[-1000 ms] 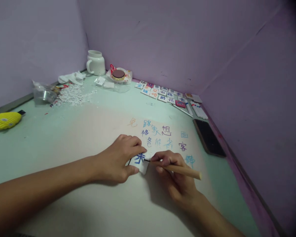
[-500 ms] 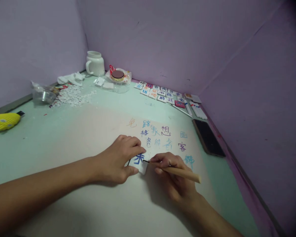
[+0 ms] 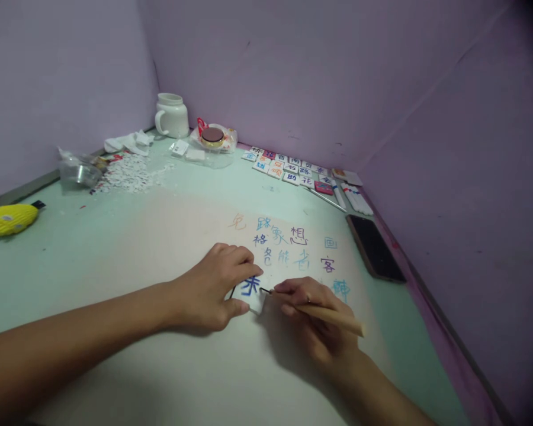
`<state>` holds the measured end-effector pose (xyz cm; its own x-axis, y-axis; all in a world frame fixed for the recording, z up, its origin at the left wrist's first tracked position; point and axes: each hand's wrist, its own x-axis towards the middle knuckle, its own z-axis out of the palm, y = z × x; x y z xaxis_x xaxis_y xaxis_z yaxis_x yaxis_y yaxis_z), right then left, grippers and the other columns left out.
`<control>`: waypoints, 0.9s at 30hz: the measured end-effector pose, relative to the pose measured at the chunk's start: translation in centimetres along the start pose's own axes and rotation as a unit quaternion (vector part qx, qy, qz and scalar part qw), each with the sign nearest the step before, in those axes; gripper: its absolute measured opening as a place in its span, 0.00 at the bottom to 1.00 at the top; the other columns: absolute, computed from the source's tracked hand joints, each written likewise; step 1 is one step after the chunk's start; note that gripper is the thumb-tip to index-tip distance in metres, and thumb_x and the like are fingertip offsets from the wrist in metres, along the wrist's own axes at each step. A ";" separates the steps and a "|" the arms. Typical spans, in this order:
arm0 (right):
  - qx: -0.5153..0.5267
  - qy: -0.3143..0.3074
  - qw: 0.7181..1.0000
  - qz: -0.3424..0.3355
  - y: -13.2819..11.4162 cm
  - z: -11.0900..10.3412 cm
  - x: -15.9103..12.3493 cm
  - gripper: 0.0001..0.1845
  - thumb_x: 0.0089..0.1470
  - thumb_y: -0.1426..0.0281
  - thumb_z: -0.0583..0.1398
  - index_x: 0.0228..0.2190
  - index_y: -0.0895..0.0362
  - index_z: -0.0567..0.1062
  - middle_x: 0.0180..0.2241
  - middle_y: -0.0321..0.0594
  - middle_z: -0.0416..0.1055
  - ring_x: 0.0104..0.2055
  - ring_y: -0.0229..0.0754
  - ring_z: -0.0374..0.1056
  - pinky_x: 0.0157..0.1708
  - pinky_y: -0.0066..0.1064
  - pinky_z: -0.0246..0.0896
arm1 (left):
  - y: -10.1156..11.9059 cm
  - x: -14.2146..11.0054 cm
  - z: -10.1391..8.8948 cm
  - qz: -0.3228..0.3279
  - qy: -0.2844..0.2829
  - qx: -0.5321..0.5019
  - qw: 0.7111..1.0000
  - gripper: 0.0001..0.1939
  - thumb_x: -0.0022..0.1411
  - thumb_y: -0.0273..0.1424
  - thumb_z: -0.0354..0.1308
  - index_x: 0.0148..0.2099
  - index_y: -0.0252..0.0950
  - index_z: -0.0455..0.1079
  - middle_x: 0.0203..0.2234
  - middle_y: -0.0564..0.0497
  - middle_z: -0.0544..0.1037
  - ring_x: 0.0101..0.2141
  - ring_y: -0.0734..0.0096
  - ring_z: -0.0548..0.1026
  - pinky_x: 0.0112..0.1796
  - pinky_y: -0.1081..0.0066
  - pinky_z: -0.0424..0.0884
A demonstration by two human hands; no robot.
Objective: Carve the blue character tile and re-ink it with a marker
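Observation:
My left hand [image 3: 213, 290] pinches a small white tile [image 3: 250, 293] with a blue character on it, holding it down on the pale mat [image 3: 169, 248]. My right hand [image 3: 313, 319] grips a wooden-handled brush [image 3: 324, 312] like a pen. The brush's dark tip touches the right edge of the tile. Several coloured characters [image 3: 288, 242] are written on the mat just beyond both hands.
Rows of lettered tiles [image 3: 288, 168] and white sticks [image 3: 357, 198] lie at the back right. A black phone [image 3: 375, 247] rests by the right wall. A white mug [image 3: 172, 115], a round tin [image 3: 212, 136], white scraps [image 3: 131, 171] and a yellow object [image 3: 9, 218] sit left and behind.
The right hand and brush have dropped slightly towards me, with the tip still at the tile's edge. The left hand has stayed on the tile.

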<state>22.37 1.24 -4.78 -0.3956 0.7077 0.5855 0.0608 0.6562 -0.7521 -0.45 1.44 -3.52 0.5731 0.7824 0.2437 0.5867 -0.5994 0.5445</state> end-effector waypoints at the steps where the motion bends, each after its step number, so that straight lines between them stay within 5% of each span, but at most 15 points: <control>1: 0.003 -0.006 1.000 0.003 0.0 0.0 -0.1 0.19 0.50 0.83 0.57 0.39 0.49 0.71 0.36 0.37 0.75 0.39 0.44 0.73 0.36 0.40 0.73 | 0.0 0.0 0.0 0.001 0.001 0.000 1.000 0.21 0.54 0.32 0.55 0.52 0.37 0.66 0.42 0.44 0.69 0.45 0.55 0.67 0.49 0.52 0.60; 8: 0.015 -0.031 0.999 -0.004 -1.4 -0.2 0.0 0.17 0.50 0.83 0.57 0.38 0.50 0.70 0.31 0.36 0.73 0.34 0.41 0.73 0.31 0.36 0.73 | 0.1 0.0 0.0 -0.004 0.000 -0.001 1.000 0.21 0.54 0.33 0.56 0.51 0.36 0.67 0.42 0.44 0.69 0.44 0.56 0.68 0.49 0.53 0.60; 17: -0.091 0.050 0.994 -0.036 -1.4 -0.6 1.2 0.14 0.51 0.79 0.60 0.38 0.50 0.76 0.29 0.36 0.75 0.31 0.41 0.70 0.27 0.35 0.68 | 0.1 0.0 0.0 -0.017 -0.002 -0.002 1.000 0.21 0.54 0.33 0.57 0.51 0.37 0.67 0.42 0.45 0.69 0.44 0.56 0.68 0.49 0.53 0.61; 27: -0.011 0.033 0.998 0.051 -0.2 -0.2 -0.7 0.15 0.57 0.78 0.58 0.43 0.50 0.73 0.35 0.37 0.73 0.34 0.38 0.72 0.31 0.29 0.71 | 0.5 0.1 -0.1 -0.035 0.007 -0.005 0.999 0.22 0.50 0.29 0.59 0.49 0.35 0.67 0.40 0.46 0.69 0.42 0.57 0.68 0.47 0.55 0.63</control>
<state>22.82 0.68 -4.95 -0.3256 0.7858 0.5259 0.1175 0.5855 -0.8021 -0.13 1.28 -3.20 0.5228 0.8247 0.2158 0.6195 -0.5414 0.5685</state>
